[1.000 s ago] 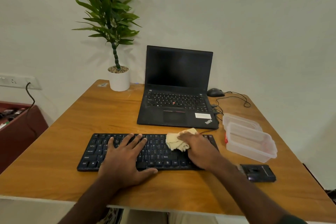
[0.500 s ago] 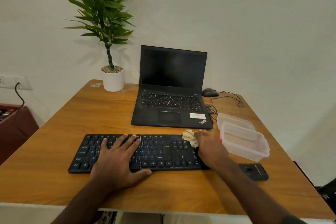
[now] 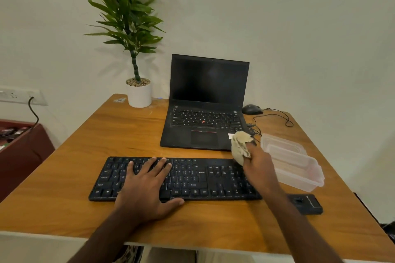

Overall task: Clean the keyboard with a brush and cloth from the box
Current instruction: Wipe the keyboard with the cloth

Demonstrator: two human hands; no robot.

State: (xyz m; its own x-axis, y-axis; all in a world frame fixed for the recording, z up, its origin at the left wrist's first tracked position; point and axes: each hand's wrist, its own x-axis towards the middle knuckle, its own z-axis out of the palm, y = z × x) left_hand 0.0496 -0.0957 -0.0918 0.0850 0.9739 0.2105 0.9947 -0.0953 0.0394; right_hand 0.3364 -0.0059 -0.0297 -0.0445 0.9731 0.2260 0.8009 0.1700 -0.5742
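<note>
A black keyboard (image 3: 175, 178) lies flat on the wooden table (image 3: 70, 177), close to the near edge. The left hand (image 3: 147, 188) rests palm down on the keyboard's left half, fingers straight and spread over the keys, thumb stretched out along the front edge; its grip is apart and holds nothing. The right hand (image 3: 259, 165) is at the keyboard's far right corner, at about 2 o'clock from the left hand. Its grip is clamped on a crumpled pale cloth (image 3: 240, 146), which bunches up above the fingers and overlaps the near right corner of the laptop. Whether the cloth touches the keys or is lifted just clear of them cannot be told.

A clear plastic box (image 3: 299, 174) sits at 3 o'clock from the right hand, just beside the keyboard's right end, and a clear lid (image 3: 280, 141) lies against its far side. A small black device (image 3: 304, 204) rests at 5 o'clock from the right hand, near the table's front right.

At 12 o'clock from the keyboard stands an open black laptop (image 3: 205, 111) with a dark screen. A black mouse (image 3: 252, 109) with a looping cable sits at the laptop's right. A potted plant (image 3: 137, 83) in a white pot stands at 11 o'clock, by the wall.
</note>
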